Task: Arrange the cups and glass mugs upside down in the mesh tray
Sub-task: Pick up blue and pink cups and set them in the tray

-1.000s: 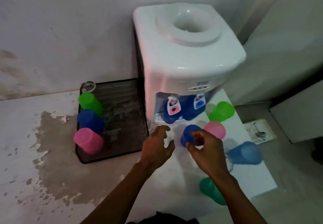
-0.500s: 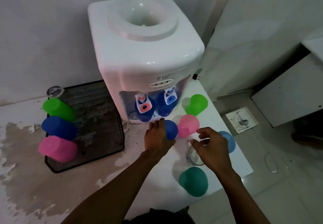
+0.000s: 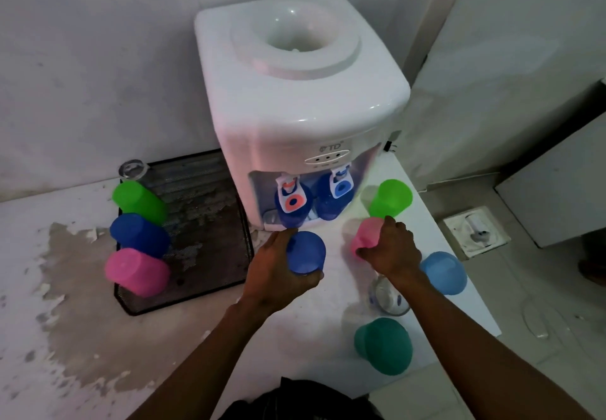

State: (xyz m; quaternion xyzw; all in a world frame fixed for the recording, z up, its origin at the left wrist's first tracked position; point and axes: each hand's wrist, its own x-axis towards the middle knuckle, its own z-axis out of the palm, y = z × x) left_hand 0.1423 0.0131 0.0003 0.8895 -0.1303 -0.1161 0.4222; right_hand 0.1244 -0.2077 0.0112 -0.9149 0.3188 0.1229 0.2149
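My left hand (image 3: pixel 273 275) grips a dark blue cup (image 3: pixel 305 252) in front of the dispenser. My right hand (image 3: pixel 392 250) is closed around a pink cup (image 3: pixel 365 236). The black mesh tray (image 3: pixel 210 239) lies at the left; along its left side stand a glass mug (image 3: pixel 132 169), a green cup (image 3: pixel 139 201), a blue cup (image 3: pixel 139 234) and a pink cup (image 3: pixel 136 272), all upside down. On the counter at the right are a green cup (image 3: pixel 390 198), a light blue cup (image 3: pixel 442 272), a teal cup (image 3: pixel 383 349) and a glass mug (image 3: pixel 388 298) partly under my right wrist.
A white water dispenser (image 3: pixel 295 101) stands between the tray and the loose cups, its two taps (image 3: pixel 314 190) facing me. The white counter (image 3: pixel 164 337) has a large worn brown patch at the left. Its right edge drops to a tiled floor with a drain cover (image 3: pixel 475 232).
My left hand has closed around the dark blue cup. My right hand moved forward from the glass mug and took hold of the pink cup. The view shifted slightly right.
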